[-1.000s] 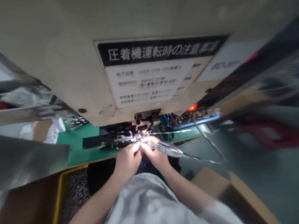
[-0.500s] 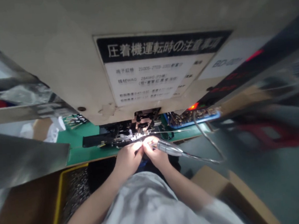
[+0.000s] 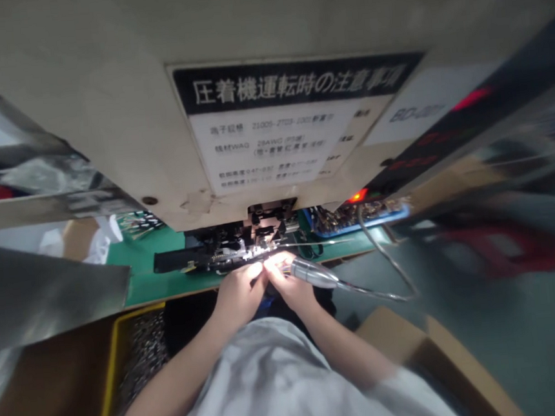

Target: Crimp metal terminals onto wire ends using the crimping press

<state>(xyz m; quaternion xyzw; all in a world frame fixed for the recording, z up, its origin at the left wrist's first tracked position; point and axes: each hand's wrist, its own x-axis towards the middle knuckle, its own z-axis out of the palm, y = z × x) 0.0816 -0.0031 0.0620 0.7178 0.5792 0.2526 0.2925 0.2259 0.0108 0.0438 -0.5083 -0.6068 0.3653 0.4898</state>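
Though glare-washed, left hand (image 3: 239, 295) and right hand (image 3: 290, 289) around probably thin wire (image 3: 266, 265)

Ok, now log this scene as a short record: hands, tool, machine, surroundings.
Left hand: fingertips meet the right hand's; anything pinched is lost in glare
Right hand: holding a metal handpiece with a trailing cable
Machine: crimping machine, above the hands, bearing a Japanese caution label
Surface: green mat under the machine's front
Around: blue tray of metal parts behind the hands; yellow-rimmed bin at left; cardboard box at right
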